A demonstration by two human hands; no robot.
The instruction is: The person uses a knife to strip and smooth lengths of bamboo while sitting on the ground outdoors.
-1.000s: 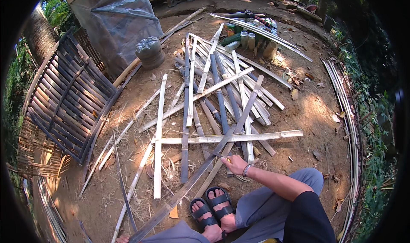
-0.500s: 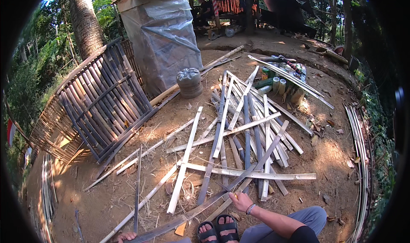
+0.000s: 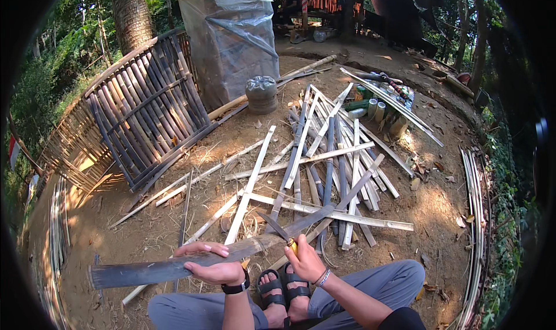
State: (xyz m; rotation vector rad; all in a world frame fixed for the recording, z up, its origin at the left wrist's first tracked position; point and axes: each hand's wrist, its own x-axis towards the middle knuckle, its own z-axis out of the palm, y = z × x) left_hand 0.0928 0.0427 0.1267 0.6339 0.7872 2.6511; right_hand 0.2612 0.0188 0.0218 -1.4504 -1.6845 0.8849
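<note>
A long, dark split length of bamboo [image 3: 139,274] lies slantwise in front of me, its near left end raised above the ground. My left hand [image 3: 214,269] is wrapped round it near the middle, thumb on one side and fingers on the other. In my right hand [image 3: 307,264] is a knife [image 3: 274,226] with a curved dark blade and a yellow handle. The blade points up and left, close over the bamboo; whether it touches cannot be made out. Beyond my hands, a heap of pale and dark bamboo strips [image 3: 333,162] covers the ground.
A slatted bamboo panel [image 3: 145,107] leans at the left. Behind the heap stand a large plastic bottle [image 3: 261,95] and a plastic-wrapped structure [image 3: 231,46]. Bottles and jars [image 3: 370,107] sit far right. Bundled thin strips [image 3: 476,214] lie along the right edge. My sandalled feet [image 3: 298,292] are close below.
My left hand has come up from the lower left and now grips the bamboo further along. The bamboo's near end has risen into view. The knife blade now shows clearly in my right hand.
</note>
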